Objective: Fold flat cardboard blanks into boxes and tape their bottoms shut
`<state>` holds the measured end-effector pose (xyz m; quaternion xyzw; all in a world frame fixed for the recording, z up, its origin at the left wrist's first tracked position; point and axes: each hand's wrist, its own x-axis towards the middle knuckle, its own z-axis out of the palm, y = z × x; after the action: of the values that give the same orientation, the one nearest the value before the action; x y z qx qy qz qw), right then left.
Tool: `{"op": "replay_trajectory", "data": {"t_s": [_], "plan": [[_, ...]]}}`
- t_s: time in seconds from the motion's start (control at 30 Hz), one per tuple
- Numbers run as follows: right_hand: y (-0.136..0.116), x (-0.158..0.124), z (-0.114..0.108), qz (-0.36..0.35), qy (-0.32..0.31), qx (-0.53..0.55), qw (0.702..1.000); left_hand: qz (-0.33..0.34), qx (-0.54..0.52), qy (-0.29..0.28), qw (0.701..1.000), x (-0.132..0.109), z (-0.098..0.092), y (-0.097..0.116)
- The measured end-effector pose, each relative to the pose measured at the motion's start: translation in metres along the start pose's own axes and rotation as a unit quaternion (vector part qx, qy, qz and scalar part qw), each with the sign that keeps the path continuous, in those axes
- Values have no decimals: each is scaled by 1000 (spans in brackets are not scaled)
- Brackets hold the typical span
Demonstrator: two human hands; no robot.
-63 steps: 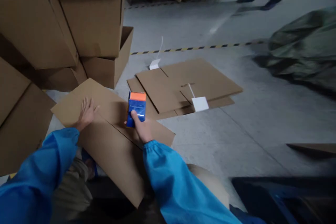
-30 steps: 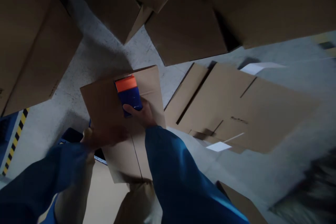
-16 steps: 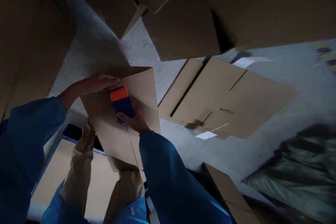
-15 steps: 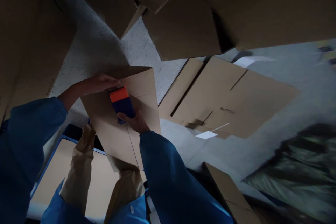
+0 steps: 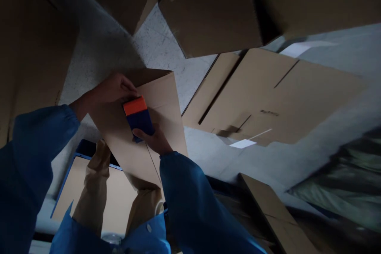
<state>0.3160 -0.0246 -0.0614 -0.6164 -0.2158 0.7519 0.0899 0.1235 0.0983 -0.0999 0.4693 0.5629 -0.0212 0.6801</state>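
Observation:
My right hand [image 5: 154, 139] grips the lower end of a small box [image 5: 139, 121], dark blue with an orange end, thumb across its face. At the orange end is my left hand [image 5: 117, 87], its fingers curled and pinched together; whatever they hold, if anything, is hidden. Both hands are over a cardboard carton [image 5: 165, 99], which stands tilted between my knees. A slit runs down the carton's near face.
Flattened cardboard [image 5: 250, 91] lies on the grey floor to the right, with white paper [image 5: 243, 143] at its edge. Large cartons [image 5: 211, 16] stand across the top and left. A crumpled greenish sheet [image 5: 351, 190] lies at the right, near another cardboard piece [image 5: 276, 214].
My left hand has risen slightly and its fingers have curled in from lying stretched over the box's end. The right hand still holds the box. The view has shifted a little.

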Motion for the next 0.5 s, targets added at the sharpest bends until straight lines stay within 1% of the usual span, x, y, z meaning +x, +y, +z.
{"op": "replay_trajectory", "data": {"t_s": [0.13,0.2,0.23,0.3,0.37,0.43,0.5], "plan": [[-2,-1,0,6,21,10,1000,50,-27,-13,998,-4,1,18],[-1,-4,-1,3,20,5,1000,56,-8,-2,998,-6,-5,24],[1,-6,-2,3,17,5,1000,59,6,14,998,-7,-11,27],[10,-15,-5,12,8,12,1000,69,37,74,994,-7,-27,31],[23,-26,-9,32,1,23,999,80,77,131,985,-7,-49,36],[40,-38,-14,50,-3,36,998,79,120,158,977,-7,-70,42],[54,-46,-17,64,-3,42,997,68,137,159,975,-6,-83,47]]}}
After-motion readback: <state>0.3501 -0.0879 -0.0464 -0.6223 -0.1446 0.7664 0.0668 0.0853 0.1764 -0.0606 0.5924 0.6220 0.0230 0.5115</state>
